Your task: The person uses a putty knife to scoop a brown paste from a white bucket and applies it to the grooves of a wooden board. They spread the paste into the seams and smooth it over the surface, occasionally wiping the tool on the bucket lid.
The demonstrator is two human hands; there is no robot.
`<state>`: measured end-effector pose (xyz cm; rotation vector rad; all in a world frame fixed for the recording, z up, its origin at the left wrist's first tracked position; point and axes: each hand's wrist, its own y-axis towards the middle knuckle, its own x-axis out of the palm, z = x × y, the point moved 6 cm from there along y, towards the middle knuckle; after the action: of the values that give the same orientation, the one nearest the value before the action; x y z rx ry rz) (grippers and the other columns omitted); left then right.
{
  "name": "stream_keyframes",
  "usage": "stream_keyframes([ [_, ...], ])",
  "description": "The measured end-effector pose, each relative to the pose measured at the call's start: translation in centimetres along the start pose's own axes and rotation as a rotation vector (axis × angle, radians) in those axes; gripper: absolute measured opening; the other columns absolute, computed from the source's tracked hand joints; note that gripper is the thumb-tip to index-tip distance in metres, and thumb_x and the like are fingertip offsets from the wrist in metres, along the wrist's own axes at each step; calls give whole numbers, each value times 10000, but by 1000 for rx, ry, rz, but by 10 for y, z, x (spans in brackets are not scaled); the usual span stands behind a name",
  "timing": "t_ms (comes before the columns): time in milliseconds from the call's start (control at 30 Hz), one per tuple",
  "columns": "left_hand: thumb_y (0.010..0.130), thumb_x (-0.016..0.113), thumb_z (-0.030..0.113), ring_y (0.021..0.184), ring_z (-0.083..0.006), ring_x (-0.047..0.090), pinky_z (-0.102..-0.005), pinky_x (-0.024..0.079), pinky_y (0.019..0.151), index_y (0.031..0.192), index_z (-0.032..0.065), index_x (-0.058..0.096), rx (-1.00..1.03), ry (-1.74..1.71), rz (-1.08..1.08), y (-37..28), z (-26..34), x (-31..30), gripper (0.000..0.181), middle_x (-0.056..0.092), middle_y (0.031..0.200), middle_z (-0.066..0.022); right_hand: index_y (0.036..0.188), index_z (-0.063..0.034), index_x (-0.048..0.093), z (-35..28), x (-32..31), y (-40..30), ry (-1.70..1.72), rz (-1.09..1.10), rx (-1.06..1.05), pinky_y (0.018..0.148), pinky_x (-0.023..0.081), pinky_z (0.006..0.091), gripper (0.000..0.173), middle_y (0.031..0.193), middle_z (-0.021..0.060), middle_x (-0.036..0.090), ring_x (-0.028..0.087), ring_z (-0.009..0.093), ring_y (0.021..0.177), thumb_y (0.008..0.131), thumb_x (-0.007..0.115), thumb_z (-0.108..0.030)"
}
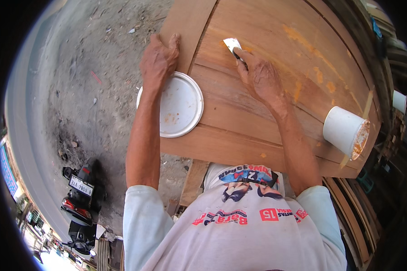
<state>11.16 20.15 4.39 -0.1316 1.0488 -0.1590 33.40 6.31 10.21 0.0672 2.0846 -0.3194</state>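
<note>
My right hand (260, 74) grips a putty knife (233, 44), its pale blade flat on a large wooden panel (237, 117) beside orange filler. More orange filler patches (318, 74) mark the panel's grooves and boards towards the right. My left hand (160, 56) rests with spread fingers on the panel's left edge board and holds nothing that shows. Under my left forearm lies a round white plastic lid (181, 105) with orange specks, partly hidden by the arm. A white plastic tub (344, 130), its rim and inside smeared with orange filler, lies near the panel's right end.
Stacked wooden boards (352, 216) stand below the panel's right end. A second white container (399, 101) is at the far right. Bare dirt ground (98, 67) stretches left of the panel, with a parked motorcycle (81, 203) at lower left and a road beyond.
</note>
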Motion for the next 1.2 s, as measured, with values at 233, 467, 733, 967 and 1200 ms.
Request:
stream_keyframes([
  [233, 965, 516, 684, 1153, -471, 655, -509, 499, 993, 1378, 10, 545, 11, 1, -6, 2, -1, 2, 790, 677, 1221, -322, 1308, -79, 678, 17, -19, 41, -272, -248, -164, 827, 521, 491, 323, 965, 194, 690, 656, 373, 914, 1008, 561, -103],
  [467, 985, 534, 606, 1146, -451, 657, -492, 505, 982, 1325, -7, 569, 0, 23, 22, 0, -2, 1, 702, 691, 1195, -300, 1349, -95, 661, 76, -64, 4, -506, -448, 3, 872, 536, 501, 386, 1095, 193, 720, 687, 367, 970, 1035, 436, -94],
  [733, 987, 529, 616, 1141, -456, 663, -501, 508, 978, 1350, -3, 547, -29, 49, -24, 2, 4, 2, 719, 685, 1205, -310, 1229, -46, 681, 15, -45, -5, -193, -141, -55, 859, 538, 497, 294, 1041, 206, 713, 674, 404, 980, 999, 500, -75],
  [967, 979, 528, 643, 1145, -479, 657, -512, 503, 987, 1373, 7, 535, -2, 36, -10, 7, -4, 7, 749, 682, 1202, -322, 1247, -30, 684, 39, -48, 6, -373, -430, 35, 827, 535, 493, 314, 998, 195, 719, 686, 365, 903, 1024, 507, -164],
  [1200, 974, 526, 656, 1176, -483, 642, -516, 497, 1001, 1393, 8, 527, -9, 43, 4, 4, -2, 7, 771, 671, 1232, -325, 1203, 2, 679, 90, -65, -84, 82, 9, 250, 750, 534, 471, 274, 983, 230, 723, 695, 389, 852, 984, 605, -146],
])
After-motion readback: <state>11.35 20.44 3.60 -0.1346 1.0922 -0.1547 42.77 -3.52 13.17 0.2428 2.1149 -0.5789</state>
